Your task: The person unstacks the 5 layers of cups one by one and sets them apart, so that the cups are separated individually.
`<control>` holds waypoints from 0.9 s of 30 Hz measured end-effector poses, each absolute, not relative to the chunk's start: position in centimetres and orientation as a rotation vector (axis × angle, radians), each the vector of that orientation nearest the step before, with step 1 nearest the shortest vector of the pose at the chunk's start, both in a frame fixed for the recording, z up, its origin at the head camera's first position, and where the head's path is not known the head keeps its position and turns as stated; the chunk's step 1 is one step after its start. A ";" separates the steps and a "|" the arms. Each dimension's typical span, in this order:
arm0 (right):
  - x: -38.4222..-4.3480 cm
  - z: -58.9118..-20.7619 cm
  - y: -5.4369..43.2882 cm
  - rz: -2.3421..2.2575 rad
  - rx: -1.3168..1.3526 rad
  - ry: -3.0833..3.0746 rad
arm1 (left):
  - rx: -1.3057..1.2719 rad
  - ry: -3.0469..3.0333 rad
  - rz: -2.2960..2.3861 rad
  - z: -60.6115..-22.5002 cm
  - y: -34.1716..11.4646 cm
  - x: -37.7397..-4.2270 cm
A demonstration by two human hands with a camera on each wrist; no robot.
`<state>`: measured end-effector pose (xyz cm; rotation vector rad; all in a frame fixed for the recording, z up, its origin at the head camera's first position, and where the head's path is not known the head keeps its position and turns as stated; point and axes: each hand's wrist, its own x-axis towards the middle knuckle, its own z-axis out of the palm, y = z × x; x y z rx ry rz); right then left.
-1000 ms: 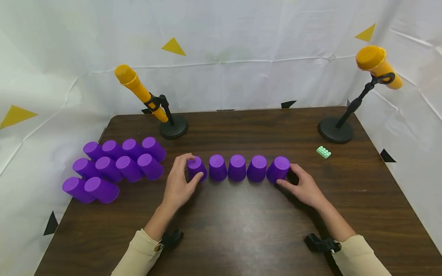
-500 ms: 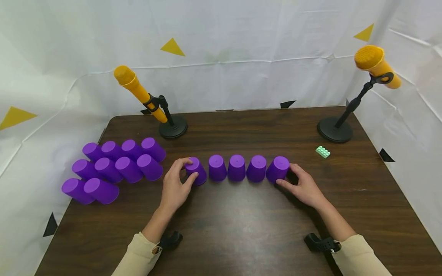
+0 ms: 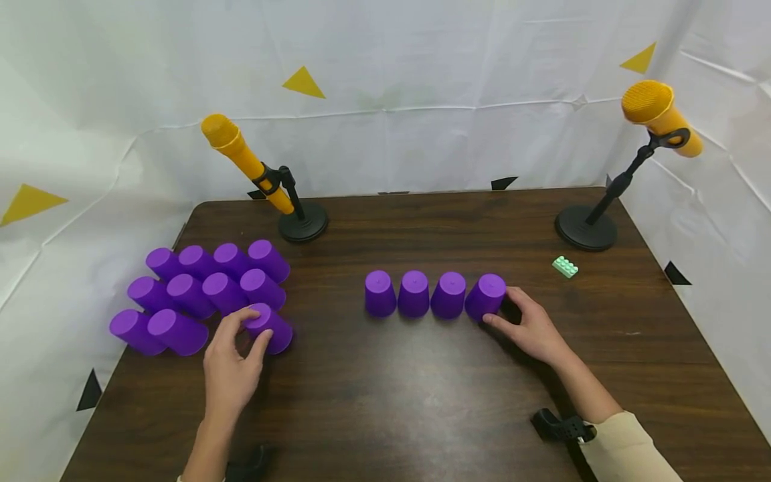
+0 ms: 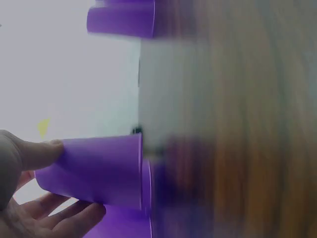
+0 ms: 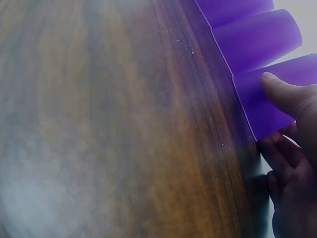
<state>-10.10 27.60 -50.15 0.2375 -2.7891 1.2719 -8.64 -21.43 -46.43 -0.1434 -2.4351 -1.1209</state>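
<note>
My left hand (image 3: 231, 375) grips an upside-down purple cup (image 3: 272, 333) between thumb and fingers, beside the front of the cup group on the left. In the left wrist view the thumb lies on one side of this cup (image 4: 101, 171) and the fingers on the other; another purple cup shows behind it. Several upside-down purple cups (image 3: 413, 294) stand in a row at the middle of the table. At the row's right end, my right hand (image 3: 533, 328) holds the last cup (image 3: 485, 298). The right wrist view shows the thumb against that cup (image 5: 262, 106), its rim down on the table.
Several upside-down purple cups (image 3: 224, 294) stand in staggered rows at the left. Behind them is a yellow microphone (image 3: 241, 157) on a black stand; another yellow microphone (image 3: 659, 114) stands at the back right. A mint-green toy brick (image 3: 565, 266) lies on the dark wooden table (image 3: 415, 415).
My left hand has carried the leftmost cup of the middle row leftward to the front of the left cup group. The right hand and its cup have stayed in place.
</note>
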 end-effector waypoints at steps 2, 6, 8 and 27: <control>-10.1 -50.2 27.6 1.271 0.236 -2.787 | -0.059 -2.428 -1.052 -46.5 -22.9 -8.3; -10.2 -50.3 27.6 1.269 0.234 -2.783 | 0.074 -2.435 -0.946 -46.5 -25.2 -8.0; -10.2 -50.3 27.6 1.267 0.237 -2.782 | 0.097 -2.450 -0.916 -46.5 -25.9 -8.1; -10.1 -50.0 27.6 1.280 0.231 -2.795 | 0.185 -2.460 -0.827 -45.9 -26.6 -8.7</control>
